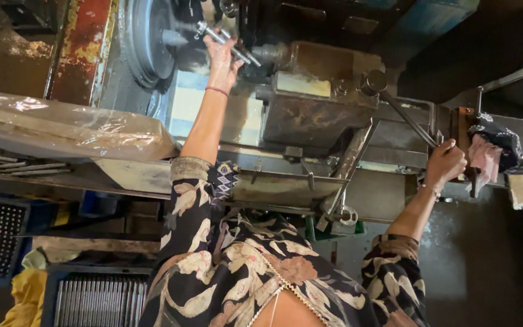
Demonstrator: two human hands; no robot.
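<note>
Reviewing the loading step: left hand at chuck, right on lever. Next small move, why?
Probably seat the metal rod into the chuck first: the left hand holds it just beside the chuck, and the right hand grips the lever.

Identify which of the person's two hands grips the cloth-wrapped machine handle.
The right hand, gripping the dark lever by the cloth-wrapped handle; the left hand reaches up to the metal rod.

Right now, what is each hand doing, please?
Left hand: holding a metal rod at the chuck.
Right hand: closed on a lever handle.
</note>
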